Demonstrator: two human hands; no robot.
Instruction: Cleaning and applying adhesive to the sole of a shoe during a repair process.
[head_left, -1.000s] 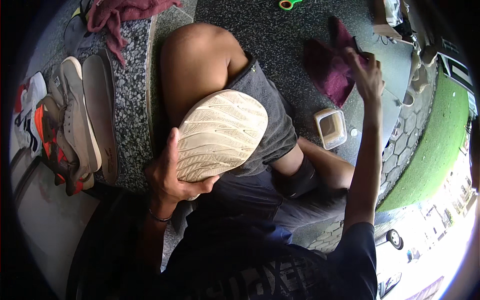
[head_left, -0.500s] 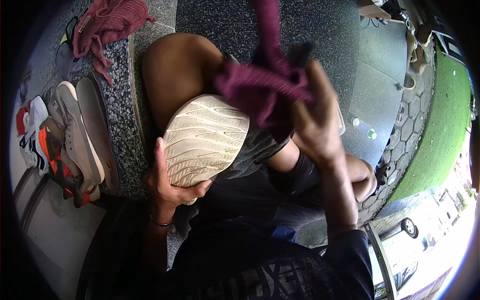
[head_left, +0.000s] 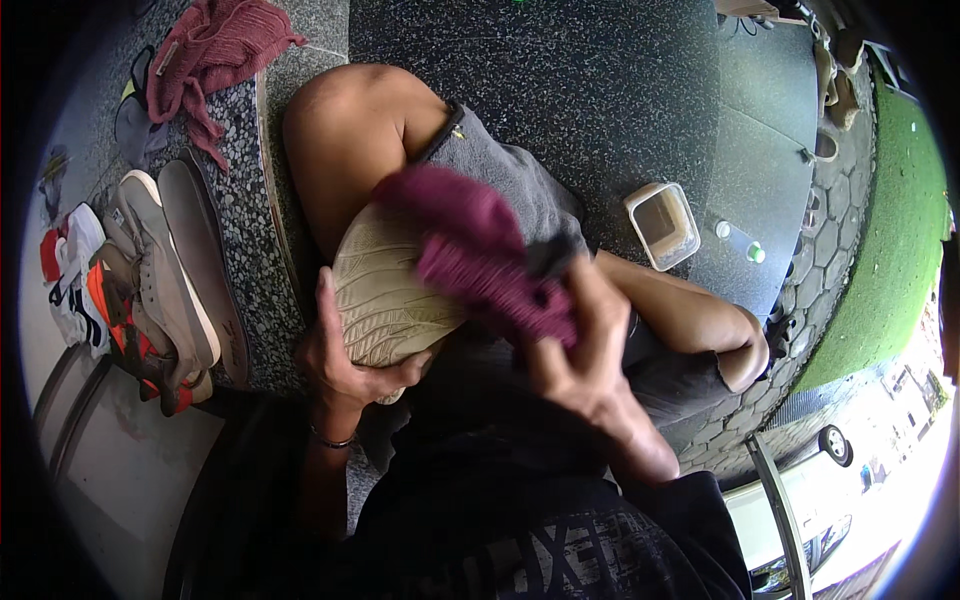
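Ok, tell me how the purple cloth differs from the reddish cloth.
The purple cloth is gripped in the right hand over the pale shoe sole; the reddish cloth lies unheld on the speckled ledge. The purple cloth looks darker than the reddish cloth. Both are crumpled.

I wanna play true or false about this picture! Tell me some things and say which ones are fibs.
1. The left hand holds a shoe with its sole showing. True.
2. The right hand holds a yellow cloth. False: it holds a purple cloth.
3. The plastic tub is on the person's left. False: it is on the right.
4. More shoes lie on the left. True.
5. A reddish cloth covers the person's knee. False: it lies beyond, at the upper left.
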